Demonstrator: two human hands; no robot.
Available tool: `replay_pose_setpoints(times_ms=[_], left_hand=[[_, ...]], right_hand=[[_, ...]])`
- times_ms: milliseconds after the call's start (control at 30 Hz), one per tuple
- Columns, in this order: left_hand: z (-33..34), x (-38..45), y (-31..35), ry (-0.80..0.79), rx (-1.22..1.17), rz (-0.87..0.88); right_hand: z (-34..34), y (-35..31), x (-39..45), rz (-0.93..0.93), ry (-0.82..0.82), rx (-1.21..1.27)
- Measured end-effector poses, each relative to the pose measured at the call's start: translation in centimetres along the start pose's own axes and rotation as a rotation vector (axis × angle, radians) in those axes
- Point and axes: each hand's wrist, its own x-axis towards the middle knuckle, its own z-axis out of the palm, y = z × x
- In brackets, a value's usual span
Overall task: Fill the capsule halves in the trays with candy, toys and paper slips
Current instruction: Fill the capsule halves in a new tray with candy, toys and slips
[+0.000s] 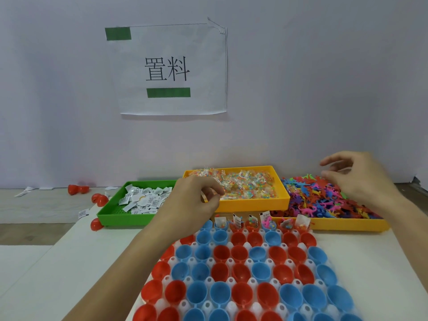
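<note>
Capsule halves (240, 274), red and blue open cups, sit mouth-up in rows in a white holder tray (249, 265) on the white tabletop (76, 262), nearest the camera. Most cups show nothing inside; those in the far row (259, 222) hold small candy packets, paper slips standing upright and, in one, a pink toy. Behind the holder stand three bins side by side. The green tray (111, 212) on the left holds a loose heap of white printed paper slips (143, 199). The yellow middle tray (254, 201) is filled with clear packets of multicoloured candy beads (247, 184). The yellow tray on the right (335, 224) is heaped with small plastic toy figures (324, 198) in red, pink, blue and green. The left hand (196, 198) hovers over the near-left corner of the candy tray, fingers curled in, its grip closed on a clear candy packet. The right hand (361, 177) hangs over the toy heap, its grip apart with fingers spread and loosely bent, holding nothing. Several red capsule halves (99, 199) lie loose on the tabletop left of the green tray.
</note>
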Motion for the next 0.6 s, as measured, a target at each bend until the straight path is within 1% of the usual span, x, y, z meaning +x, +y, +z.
replay_pose_setpoints(times_ms=[67, 133, 267, 367, 467, 600], left_hand=[[0.0, -0.2, 0.6, 0.002, -0.028, 0.01], [0.1, -0.3, 1.2, -0.007, -0.079, 0.021], [0.1, -0.5, 2.5, -0.036, -0.284, -0.01], [0.2, -0.6, 3.3, -0.047, -0.451, -0.073], [-0.1, -0.6, 3.6, -0.043, -0.572, -0.09], [-0.3, -0.6, 3.3, -0.05, -0.596, -0.082]], right_hand=[[-0.3, -1.6, -0.4, -0.041, -0.019, 0.11], [-0.3, -3.5, -0.9, -0.07, -0.075, 0.239], [0.5, -7.2, -2.3, -0.149, -0.223, 0.378], [1.6, -9.5, -3.7, -0.201, -0.327, 0.421], [2.8, -10.8, -4.9, -0.229, -0.401, 0.438], [3.7, -11.5, -5.7, -0.249, -0.447, 0.448]])
